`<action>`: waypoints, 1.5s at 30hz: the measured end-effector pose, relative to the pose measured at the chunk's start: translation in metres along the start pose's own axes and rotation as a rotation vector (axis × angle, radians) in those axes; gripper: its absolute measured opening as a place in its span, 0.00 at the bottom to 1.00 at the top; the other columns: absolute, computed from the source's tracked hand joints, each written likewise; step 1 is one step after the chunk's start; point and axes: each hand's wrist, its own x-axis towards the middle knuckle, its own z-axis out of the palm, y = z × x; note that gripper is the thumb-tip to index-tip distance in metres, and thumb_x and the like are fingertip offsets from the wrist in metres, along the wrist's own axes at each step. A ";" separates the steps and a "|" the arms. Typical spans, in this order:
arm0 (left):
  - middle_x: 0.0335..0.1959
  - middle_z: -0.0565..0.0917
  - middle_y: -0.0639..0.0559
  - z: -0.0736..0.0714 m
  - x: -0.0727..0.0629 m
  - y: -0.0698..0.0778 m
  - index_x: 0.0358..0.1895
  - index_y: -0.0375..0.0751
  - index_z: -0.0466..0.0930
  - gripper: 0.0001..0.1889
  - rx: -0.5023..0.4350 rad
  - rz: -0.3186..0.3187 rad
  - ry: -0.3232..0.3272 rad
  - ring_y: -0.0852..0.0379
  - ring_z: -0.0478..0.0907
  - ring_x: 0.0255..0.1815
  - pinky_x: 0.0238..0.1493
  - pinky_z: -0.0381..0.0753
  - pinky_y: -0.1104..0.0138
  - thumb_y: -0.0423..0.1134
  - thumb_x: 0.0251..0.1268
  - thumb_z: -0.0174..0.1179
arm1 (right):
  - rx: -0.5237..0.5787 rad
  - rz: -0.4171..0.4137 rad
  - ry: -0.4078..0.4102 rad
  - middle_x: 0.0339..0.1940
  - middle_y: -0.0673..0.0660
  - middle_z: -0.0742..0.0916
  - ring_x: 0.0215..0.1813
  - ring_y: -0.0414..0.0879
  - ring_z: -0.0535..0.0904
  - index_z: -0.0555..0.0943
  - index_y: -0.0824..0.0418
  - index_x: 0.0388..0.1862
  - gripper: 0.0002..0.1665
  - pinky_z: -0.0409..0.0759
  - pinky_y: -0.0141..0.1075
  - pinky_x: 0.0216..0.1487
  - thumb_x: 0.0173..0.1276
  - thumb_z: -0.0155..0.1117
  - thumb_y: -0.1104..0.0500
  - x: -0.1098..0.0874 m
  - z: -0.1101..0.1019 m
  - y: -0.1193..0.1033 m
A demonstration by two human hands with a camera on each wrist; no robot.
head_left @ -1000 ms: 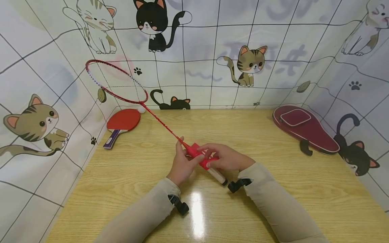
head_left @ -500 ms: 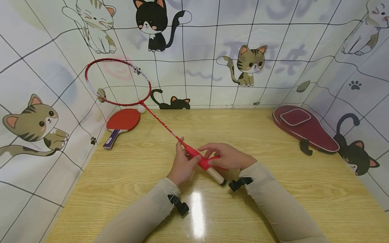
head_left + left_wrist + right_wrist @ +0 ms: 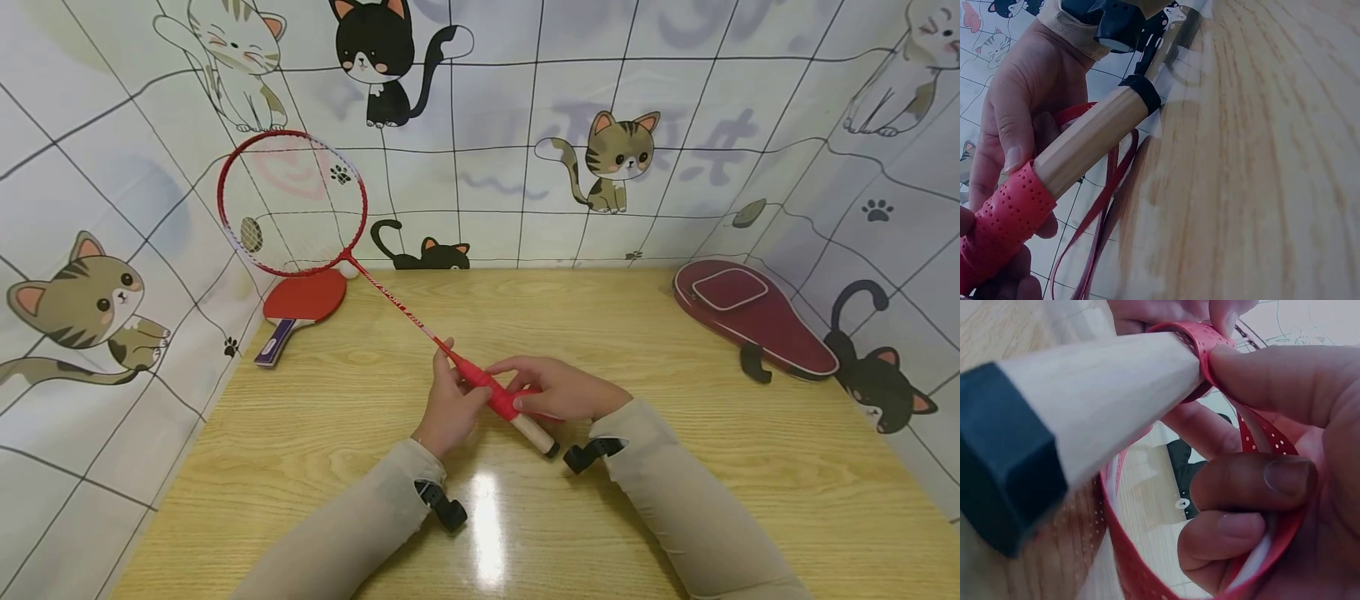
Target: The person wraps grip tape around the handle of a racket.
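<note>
A red and white badminton racket [image 3: 397, 302] is held slantwise above the table, its head up at the far left. My left hand [image 3: 450, 410] grips the upper handle, thumb on top, where red perforated grip tape [image 3: 1013, 215] is wound. Below the tape, the bare wooden handle [image 3: 1091, 140] runs down to a black end cap [image 3: 1010, 456]. My right hand [image 3: 566, 387] pinches the tape against the handle between thumb and forefinger. In the right wrist view, curled fingers [image 3: 1254, 481] hold the tape's loose length, which hangs in a loop under the handle.
A red table tennis bat [image 3: 307, 296] with a purple handle lies at the back left, a white ball [image 3: 348, 268] beside it. At the back right lies a dark red bat case [image 3: 750, 317]. A cat-patterned wall covering [image 3: 495, 183] surrounds the wooden table [image 3: 360, 533].
The racket has rolled about its shaft, so its head turned from nearly edge-on to facing the camera. Tape that stood up over the handle now lies wrapped round it. Both hands stay nearly in place.
</note>
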 end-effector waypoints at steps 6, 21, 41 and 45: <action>0.58 0.81 0.37 0.000 -0.001 0.000 0.84 0.53 0.38 0.51 0.053 -0.002 0.012 0.46 0.86 0.50 0.50 0.86 0.62 0.32 0.69 0.65 | -0.021 -0.012 0.041 0.48 0.52 0.87 0.38 0.50 0.86 0.73 0.43 0.76 0.37 0.85 0.45 0.45 0.72 0.70 0.64 0.001 0.002 0.000; 0.53 0.83 0.37 0.000 0.000 -0.001 0.84 0.56 0.38 0.51 0.100 0.011 0.060 0.47 0.87 0.46 0.48 0.84 0.65 0.34 0.72 0.67 | -0.065 -0.024 0.068 0.48 0.51 0.86 0.31 0.47 0.84 0.75 0.43 0.74 0.35 0.82 0.40 0.40 0.72 0.69 0.65 0.002 0.002 0.001; 0.56 0.80 0.34 0.001 0.000 0.000 0.83 0.52 0.39 0.49 -0.024 0.009 0.046 0.42 0.86 0.53 0.50 0.84 0.65 0.25 0.67 0.60 | 0.023 0.017 -0.008 0.53 0.54 0.89 0.46 0.50 0.89 0.69 0.46 0.80 0.38 0.84 0.45 0.53 0.75 0.65 0.66 0.000 -0.001 0.002; 0.55 0.81 0.35 0.001 -0.001 0.000 0.84 0.52 0.39 0.50 0.005 0.009 0.059 0.44 0.86 0.50 0.50 0.84 0.65 0.28 0.67 0.63 | 0.013 0.025 0.006 0.52 0.54 0.87 0.43 0.51 0.88 0.71 0.41 0.78 0.38 0.84 0.46 0.51 0.73 0.66 0.66 0.001 0.002 0.002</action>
